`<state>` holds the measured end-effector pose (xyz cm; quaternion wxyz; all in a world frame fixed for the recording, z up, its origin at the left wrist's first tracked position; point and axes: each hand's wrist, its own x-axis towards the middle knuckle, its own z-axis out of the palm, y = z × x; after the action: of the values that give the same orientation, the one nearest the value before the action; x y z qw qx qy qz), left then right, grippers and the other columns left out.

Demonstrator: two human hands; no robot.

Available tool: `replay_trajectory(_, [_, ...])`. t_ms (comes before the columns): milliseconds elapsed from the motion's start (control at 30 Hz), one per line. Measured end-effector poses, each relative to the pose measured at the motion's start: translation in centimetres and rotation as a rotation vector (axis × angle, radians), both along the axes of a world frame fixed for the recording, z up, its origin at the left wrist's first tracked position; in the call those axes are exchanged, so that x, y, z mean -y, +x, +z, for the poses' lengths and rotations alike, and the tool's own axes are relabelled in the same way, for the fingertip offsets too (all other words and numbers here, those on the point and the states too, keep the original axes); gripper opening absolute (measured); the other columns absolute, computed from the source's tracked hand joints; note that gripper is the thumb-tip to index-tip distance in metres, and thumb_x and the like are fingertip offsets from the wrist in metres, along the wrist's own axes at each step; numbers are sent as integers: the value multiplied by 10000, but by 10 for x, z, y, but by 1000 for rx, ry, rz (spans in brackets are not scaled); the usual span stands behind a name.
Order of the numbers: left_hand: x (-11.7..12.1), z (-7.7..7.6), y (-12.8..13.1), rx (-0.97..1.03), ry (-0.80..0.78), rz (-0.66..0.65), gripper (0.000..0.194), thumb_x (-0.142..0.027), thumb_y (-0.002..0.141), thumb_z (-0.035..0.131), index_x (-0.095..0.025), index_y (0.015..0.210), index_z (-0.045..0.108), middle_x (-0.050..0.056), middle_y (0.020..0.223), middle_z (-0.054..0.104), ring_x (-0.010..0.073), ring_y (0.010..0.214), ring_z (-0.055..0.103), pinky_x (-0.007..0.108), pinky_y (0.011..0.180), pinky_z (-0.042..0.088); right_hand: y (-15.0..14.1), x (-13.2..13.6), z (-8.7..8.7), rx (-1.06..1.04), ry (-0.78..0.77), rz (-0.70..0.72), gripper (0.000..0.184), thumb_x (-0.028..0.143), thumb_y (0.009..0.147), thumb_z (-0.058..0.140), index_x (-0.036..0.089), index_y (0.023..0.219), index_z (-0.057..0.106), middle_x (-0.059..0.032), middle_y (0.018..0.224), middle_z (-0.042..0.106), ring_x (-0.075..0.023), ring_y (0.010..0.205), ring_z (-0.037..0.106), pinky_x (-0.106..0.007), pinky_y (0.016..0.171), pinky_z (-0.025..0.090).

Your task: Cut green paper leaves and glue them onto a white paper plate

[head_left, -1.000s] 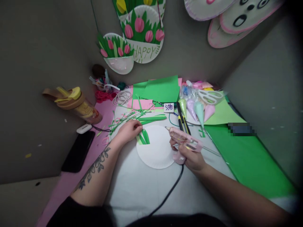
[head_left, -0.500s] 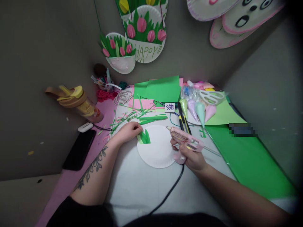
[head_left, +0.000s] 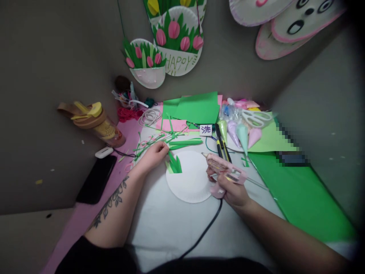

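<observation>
My right hand [head_left: 235, 190] is wrapped round the grip of a pink hot glue gun [head_left: 225, 167]. Its nozzle points up and left, above the right part of a white paper plate [head_left: 189, 186]. Green paper leaves [head_left: 175, 164] sit on the plate's upper left, one of them paler. My left hand [head_left: 156, 153] is closed, fingertips together at the left ends of several long green paper leaves [head_left: 185, 143] just beyond the plate. Whether a leaf is pinched between those fingers is hidden.
Paper scraps [head_left: 145, 141] lie behind my left hand. Box cutters [head_left: 222, 144], white scissors [head_left: 256, 118] and piping-bag-like pouches [head_left: 242, 137] stand back right. Green sheets [head_left: 302, 190] cover the right. A tumbler [head_left: 99, 123] and black phone [head_left: 97, 179] are left. A cord [head_left: 202, 228] trails toward me.
My left hand has moved up and away from the leaves on the plate to the loose green leaves behind it. The glue gun stays almost in place; the view has shifted slightly.
</observation>
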<state>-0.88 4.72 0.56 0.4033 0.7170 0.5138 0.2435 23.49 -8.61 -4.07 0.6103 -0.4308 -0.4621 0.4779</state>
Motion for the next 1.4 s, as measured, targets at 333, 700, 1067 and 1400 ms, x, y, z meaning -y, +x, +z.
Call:
replay_trajectory(333, [9, -4, 10, 132, -243, -22, 229, -383, 740, 606, -163, 802, 595, 6, 638, 609, 121, 531, 508, 224, 504, 336, 1, 1, -2, 33, -23, -12, 485, 535, 784, 656, 207, 1142, 654, -85, 881, 682, -259, 817, 623, -398, 683, 519])
replay_trajectory(700, [-1, 5, -12, 5, -9, 157, 240, -393, 727, 635, -169, 641, 623, -49, 474, 450, 98, 453, 378, 232, 474, 253, 2, 1, -2, 5, -24, 15, 446, 504, 792, 663, 227, 1142, 648, -82, 906, 676, -273, 882, 621, -408, 723, 519])
replay_trajectory(1067, [-9, 2, -9, 32, 63, 229, 238, -390, 720, 616, -170, 631, 622, -35, 495, 455, 147, 578, 468, 244, 557, 346, 3, 1, -4, -20, -10, 28, 394, 463, 809, 660, 235, 1130, 656, -76, 921, 674, -264, 899, 615, -397, 735, 508])
replay_trajectory(1400, [-6, -2, -5, -119, 156, 164, 263, -408, 754, 576, -166, 702, 664, -43, 503, 443, 122, 530, 421, 249, 566, 341, 3, 2, -3, -7, -17, 36, 399, 463, 804, 666, 247, 1140, 651, -78, 920, 675, -271, 907, 615, -390, 722, 505])
